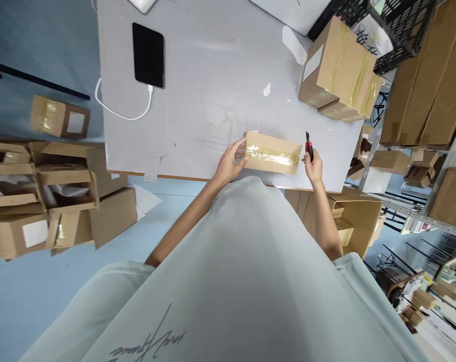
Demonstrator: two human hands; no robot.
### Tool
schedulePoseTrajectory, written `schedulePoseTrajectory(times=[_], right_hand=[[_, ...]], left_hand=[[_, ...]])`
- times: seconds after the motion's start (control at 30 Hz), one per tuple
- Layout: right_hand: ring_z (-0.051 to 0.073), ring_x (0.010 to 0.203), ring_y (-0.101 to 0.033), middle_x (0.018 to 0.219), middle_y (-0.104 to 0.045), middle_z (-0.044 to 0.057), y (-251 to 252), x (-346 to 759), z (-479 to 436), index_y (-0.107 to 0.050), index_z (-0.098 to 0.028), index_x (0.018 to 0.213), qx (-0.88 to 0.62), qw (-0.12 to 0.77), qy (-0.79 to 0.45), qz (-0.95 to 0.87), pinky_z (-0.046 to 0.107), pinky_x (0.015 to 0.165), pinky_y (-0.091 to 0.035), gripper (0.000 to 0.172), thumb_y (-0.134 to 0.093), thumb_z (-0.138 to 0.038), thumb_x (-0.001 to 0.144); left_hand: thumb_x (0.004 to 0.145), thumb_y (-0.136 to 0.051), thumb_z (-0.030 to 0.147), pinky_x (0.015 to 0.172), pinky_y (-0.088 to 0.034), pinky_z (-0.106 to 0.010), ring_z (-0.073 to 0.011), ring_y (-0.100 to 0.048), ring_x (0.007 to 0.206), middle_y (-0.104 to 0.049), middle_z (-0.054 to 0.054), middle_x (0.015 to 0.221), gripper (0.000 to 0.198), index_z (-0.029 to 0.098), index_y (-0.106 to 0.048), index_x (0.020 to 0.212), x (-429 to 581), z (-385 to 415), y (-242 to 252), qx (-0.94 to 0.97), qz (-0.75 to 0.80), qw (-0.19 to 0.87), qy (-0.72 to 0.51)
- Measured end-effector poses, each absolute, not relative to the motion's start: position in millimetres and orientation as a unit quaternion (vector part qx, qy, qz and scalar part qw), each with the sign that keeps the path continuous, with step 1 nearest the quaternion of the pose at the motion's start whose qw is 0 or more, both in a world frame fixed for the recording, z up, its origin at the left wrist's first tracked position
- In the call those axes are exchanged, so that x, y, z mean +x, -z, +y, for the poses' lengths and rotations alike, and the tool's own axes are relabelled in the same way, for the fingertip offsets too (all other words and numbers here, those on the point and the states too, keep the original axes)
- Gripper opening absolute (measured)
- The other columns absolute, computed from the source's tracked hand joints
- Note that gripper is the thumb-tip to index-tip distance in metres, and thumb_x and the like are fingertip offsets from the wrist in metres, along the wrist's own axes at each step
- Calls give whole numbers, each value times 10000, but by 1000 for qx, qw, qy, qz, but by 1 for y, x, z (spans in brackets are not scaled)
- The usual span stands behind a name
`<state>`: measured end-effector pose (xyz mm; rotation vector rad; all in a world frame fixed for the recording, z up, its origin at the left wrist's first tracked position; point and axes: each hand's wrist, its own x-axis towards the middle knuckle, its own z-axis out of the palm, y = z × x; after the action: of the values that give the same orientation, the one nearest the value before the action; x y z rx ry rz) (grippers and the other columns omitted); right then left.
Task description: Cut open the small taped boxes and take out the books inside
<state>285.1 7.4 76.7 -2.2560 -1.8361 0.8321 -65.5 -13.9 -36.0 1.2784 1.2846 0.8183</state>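
A small cardboard box (267,137) with shiny clear tape along its top lies near the front edge of the table. My left hand (231,162) grips the left end of this box, thumb on the near side and fingers behind. In my right hand (313,167) is a red and black box cutter (308,146), its dark blade pointing away from me. The cutter is just right of the box and apart from it.
A black tablet (148,55) with a white cable (131,118) lies at the table's left. Taped cartons (339,70) and a black crate (397,30) stand back right. Open boxes (65,176) sit left of the table; a large open carton (359,216) is below right.
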Motion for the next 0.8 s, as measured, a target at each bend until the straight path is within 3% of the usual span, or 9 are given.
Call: schedulePoseTrajectory(times=[0.1, 0.2, 0.3, 0.43, 0.8], right_hand=[[306, 1078, -794, 1265, -821, 186, -108, 267, 18, -654, -178, 1492, -712, 15, -236, -661, 417, 963, -625, 644, -270, -598, 1190], [327, 1232, -778, 1425, -805, 173, -136, 231, 27, -674, -195, 1534, -619, -88, -249, -739, 397, 1014, -593, 600, -318, -558, 1216], [319, 1267, -771, 1507, -774, 143, -155, 191, 33, -616, -228, 1636, -537, -214, -243, -779, 360, 963, -571, 557, -323, -485, 1238], [322, 1172, -792, 1472, -775, 138, -164, 150, 43, -502, -280, 1746, -492, -337, -199, -778, 352, 859, -541, 565, -306, -470, 1250], [294, 1122, -786, 1451, -750, 168, -158, 127, 54, -430, -284, 1774, -470, -409, -167, -764, 345, 874, -530, 570, -286, -469, 1254]], left_hand=[[1013, -711, 377, 1120, -639, -457, -266, -725, 1262, -672, -121, 1488, 637, 281, -597, 1632, -71, -12, 35, 572, 517, 540, -338], [1015, -701, 364, 1145, -624, -457, -284, -697, 1325, -641, -121, 1512, 621, 286, -608, 1624, -76, -8, 35, 584, 493, 557, -324], [1009, -705, 359, 1146, -619, -455, -291, -690, 1339, -630, -116, 1531, 647, 302, -592, 1644, -79, -1, 36, 584, 475, 579, -313], [992, -723, 360, 1119, -621, -451, -295, -696, 1313, -644, -116, 1513, 657, 299, -605, 1635, -80, 6, 37, 586, 467, 585, -311], [979, -729, 321, 1103, -616, -439, -286, -700, 1272, -640, -99, 1488, 655, 315, -617, 1624, -79, 6, 36, 569, 449, 605, -329]])
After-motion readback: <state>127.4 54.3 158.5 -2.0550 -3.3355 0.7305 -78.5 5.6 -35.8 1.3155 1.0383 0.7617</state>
